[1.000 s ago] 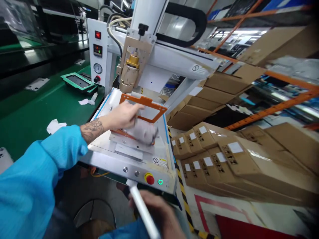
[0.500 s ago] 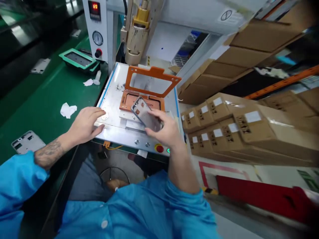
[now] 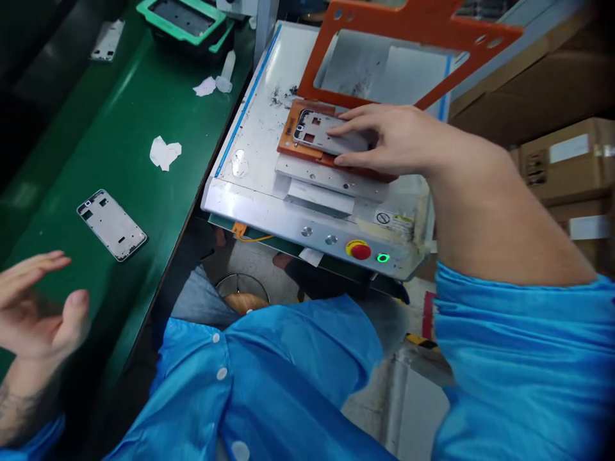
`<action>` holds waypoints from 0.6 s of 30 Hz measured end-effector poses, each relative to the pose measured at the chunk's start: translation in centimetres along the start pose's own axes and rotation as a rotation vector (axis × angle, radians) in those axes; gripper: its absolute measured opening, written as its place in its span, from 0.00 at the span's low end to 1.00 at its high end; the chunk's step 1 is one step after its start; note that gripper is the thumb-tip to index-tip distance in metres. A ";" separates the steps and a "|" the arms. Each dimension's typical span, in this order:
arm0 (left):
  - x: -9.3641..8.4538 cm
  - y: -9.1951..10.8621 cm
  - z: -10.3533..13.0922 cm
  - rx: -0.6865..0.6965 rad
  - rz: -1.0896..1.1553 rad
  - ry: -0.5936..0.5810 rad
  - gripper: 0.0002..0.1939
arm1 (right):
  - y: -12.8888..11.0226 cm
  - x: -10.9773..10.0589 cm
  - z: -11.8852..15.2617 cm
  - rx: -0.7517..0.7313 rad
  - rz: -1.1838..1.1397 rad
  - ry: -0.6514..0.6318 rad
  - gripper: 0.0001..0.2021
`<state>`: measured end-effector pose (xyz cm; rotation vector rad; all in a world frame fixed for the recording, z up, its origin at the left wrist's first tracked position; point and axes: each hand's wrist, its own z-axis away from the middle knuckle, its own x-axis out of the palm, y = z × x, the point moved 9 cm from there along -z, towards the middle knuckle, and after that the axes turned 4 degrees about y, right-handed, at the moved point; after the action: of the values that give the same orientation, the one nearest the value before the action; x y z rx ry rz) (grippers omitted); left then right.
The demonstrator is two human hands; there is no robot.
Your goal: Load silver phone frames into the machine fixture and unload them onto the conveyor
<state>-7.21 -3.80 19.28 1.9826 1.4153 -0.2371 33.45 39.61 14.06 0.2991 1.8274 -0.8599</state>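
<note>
My right hand (image 3: 389,137) holds a grey phone frame (image 3: 321,133), thumb along its near edge and fingers across its top. The frame lies at the orange fixture base (image 3: 287,136); whether it sits fully in the recess I cannot tell, as my hand covers its right end. Behind it the fixture's orange hinged lid (image 3: 312,70) stands raised. Over at the far left, my left hand (image 3: 43,314) is open above the green bench with nothing in it. Its nearest object is another phone frame (image 3: 113,225), lying flat on the green surface.
The metal press table (image 3: 245,186) carries a red stop button (image 3: 360,251) and a green-lit button (image 3: 383,258). On the green bench lie a torn white paper (image 3: 166,152), a syringe (image 3: 225,72), a green-rimmed tray (image 3: 187,19) and a third frame (image 3: 107,41). Cardboard boxes (image 3: 567,157) stand right.
My right hand has lowered the phone frame from a tilt in front of the fixture onto its base. My left hand has moved from the press table's left edge out to the left. The view has shifted closer.
</note>
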 end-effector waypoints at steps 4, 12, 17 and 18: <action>0.5 -0.1 6.3 -0.233 0.055 -0.004 0.37 | 0.2 0.5 -0.2 -0.030 0.073 -0.096 0.26; 8.3 3.6 12.6 -0.318 0.219 -0.427 0.24 | -1.4 1.6 -1.0 0.002 0.143 -0.081 0.23; 14.1 6.8 14.8 -0.312 0.213 -0.732 0.15 | -4.0 -5.6 -1.0 0.029 0.323 0.334 0.24; 15.1 7.2 15.3 -0.323 0.221 -0.771 0.15 | -3.8 -7.2 -0.5 0.089 0.343 0.438 0.25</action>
<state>8.69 -2.94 3.14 1.5105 0.6827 -0.5606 33.96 38.55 22.16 0.8878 2.0536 -0.6673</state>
